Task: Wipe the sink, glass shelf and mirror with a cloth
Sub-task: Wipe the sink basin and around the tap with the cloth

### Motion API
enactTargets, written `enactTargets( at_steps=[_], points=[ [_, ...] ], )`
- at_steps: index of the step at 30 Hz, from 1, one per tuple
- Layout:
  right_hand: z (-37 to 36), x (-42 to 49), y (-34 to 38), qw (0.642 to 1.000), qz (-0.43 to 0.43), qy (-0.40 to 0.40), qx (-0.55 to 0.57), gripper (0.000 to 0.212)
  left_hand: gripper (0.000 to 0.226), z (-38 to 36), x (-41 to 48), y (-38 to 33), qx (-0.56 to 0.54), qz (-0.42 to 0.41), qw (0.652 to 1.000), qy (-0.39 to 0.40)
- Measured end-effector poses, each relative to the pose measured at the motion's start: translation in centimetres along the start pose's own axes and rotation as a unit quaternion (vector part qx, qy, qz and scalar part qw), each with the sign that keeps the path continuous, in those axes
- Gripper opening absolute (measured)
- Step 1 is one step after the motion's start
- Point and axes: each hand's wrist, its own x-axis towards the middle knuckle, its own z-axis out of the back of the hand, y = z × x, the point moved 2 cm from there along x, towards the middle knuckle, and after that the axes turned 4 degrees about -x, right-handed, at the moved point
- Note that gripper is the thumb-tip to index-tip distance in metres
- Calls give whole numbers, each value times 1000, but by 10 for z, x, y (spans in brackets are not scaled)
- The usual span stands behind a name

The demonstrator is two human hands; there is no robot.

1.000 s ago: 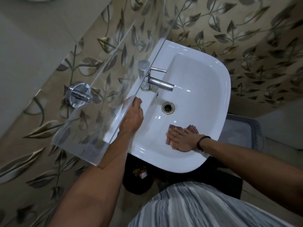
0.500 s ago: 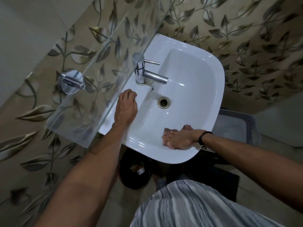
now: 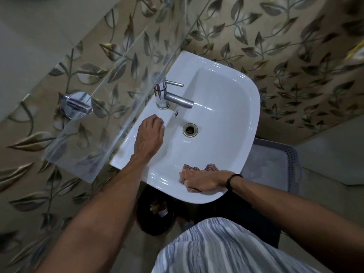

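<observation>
A white sink [image 3: 226, 99] is fixed to the leaf-patterned wall, with a chrome tap [image 3: 169, 96] and a drain [image 3: 190, 130]. My right hand [image 3: 204, 180] presses a red checked cloth [image 3: 192, 169] flat against the sink's near inner wall. My left hand [image 3: 149, 134] rests palm down on the sink's left rim beside the tap, holding nothing. A clear glass shelf [image 3: 94, 123] juts out above the sink's left side on a chrome bracket [image 3: 75, 105]. The mirror is out of view.
A black waste bin [image 3: 155, 213] stands on the floor under the sink. A grey perforated basket [image 3: 275, 164] sits to the right of the sink. My striped clothing fills the bottom of the view.
My right hand has slid the cloth from the basin floor toward the near rim. My left hand has shifted from under the shelf's edge onto the open sink rim.
</observation>
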Motion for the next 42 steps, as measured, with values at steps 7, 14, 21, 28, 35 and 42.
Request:
enactTargets(
  at_steps=[7,14,21,28,35,42],
  points=[
    [34,-7,-75,947,-123,-10,-297,68,17,-8,3,4,54,-28,998,-9],
    [23,54,-32,981,-55,-127,-139,66,18,-14,5,9,77,-10,997,-4],
    [18,41,-67,973,77,-75,-203,84,18,-12,5,8,80,-8,997,-3],
    [75,74,-127,925,-89,-194,-314,63,19,-9,5,5,78,-12,997,-19],
    [48,111,-59,930,-21,-240,-277,63,21,-10,6,7,83,-14,996,-7],
    [60,74,-132,907,138,-151,-368,68,20,-10,6,6,69,0,998,-6]
  ],
)
